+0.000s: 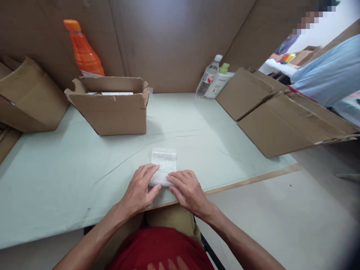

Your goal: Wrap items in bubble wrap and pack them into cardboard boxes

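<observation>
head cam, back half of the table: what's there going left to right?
Tilted cardboard box → orange bottle → open cardboard box → clear water bottle → white bottle with green cap → flattened cardboard.

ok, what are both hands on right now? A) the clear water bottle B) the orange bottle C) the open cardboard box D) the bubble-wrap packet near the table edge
D: the left hand and right hand both press flat on the near end of the bubble-wrap packet; the box and bottles stand far back, untouched.
</observation>
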Demonstrator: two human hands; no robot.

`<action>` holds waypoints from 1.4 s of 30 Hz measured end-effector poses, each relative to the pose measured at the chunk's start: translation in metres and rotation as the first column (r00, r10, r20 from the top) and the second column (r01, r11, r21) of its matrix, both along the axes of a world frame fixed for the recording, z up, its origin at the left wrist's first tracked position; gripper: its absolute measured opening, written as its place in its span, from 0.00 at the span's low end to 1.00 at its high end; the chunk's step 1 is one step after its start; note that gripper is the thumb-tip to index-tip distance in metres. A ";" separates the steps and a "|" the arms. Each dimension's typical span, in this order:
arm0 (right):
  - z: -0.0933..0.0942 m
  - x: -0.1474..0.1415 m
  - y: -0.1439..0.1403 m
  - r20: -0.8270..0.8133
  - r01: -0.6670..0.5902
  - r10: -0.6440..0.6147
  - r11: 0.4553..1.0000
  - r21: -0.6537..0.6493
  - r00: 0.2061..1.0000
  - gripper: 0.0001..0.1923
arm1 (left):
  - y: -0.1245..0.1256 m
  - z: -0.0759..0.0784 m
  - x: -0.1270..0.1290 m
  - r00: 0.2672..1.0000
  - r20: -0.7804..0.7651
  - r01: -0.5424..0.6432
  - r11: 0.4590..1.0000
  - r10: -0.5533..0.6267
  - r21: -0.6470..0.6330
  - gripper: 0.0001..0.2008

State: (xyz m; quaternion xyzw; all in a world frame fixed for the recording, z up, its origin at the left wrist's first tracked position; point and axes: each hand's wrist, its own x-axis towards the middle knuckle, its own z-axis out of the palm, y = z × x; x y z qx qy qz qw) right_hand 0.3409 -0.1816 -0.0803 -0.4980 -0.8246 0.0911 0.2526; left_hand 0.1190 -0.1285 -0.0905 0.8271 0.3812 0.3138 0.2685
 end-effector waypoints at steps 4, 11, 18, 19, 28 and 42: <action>0.002 0.003 -0.001 -0.211 -0.078 0.033 0.975 -0.206 0.977 0.14 | -0.018 0.005 -0.011 0.999 -0.041 0.018 0.996 -0.021 -0.084 0.24; 0.003 -0.001 0.001 0.079 -0.007 0.005 1.000 0.015 0.997 0.17 | 0.004 -0.003 -0.002 0.971 -0.128 -0.209 0.976 0.200 -0.061 0.20; -0.006 -0.016 0.014 -0.229 0.124 -0.144 0.987 -0.103 0.963 0.14 | -0.021 0.007 -0.002 0.802 0.309 -0.197 0.715 0.511 -0.671 0.39; -0.004 -0.019 0.013 -0.280 0.101 -0.146 0.980 -0.169 0.949 0.14 | -0.026 0.008 -0.001 0.751 0.375 -0.118 0.669 0.543 -0.734 0.42; 0.012 -0.017 0.005 -0.576 -0.194 -0.200 0.813 -0.549 0.792 0.30 | -0.038 0.014 0.005 0.681 0.551 0.195 0.607 0.481 -0.771 0.46; 0.024 0.000 0.024 -0.548 -0.019 -0.391 0.802 -0.597 0.739 0.23 | 0.169 0.128 -0.060 0.894 -0.083 -0.307 0.736 0.440 0.603 0.31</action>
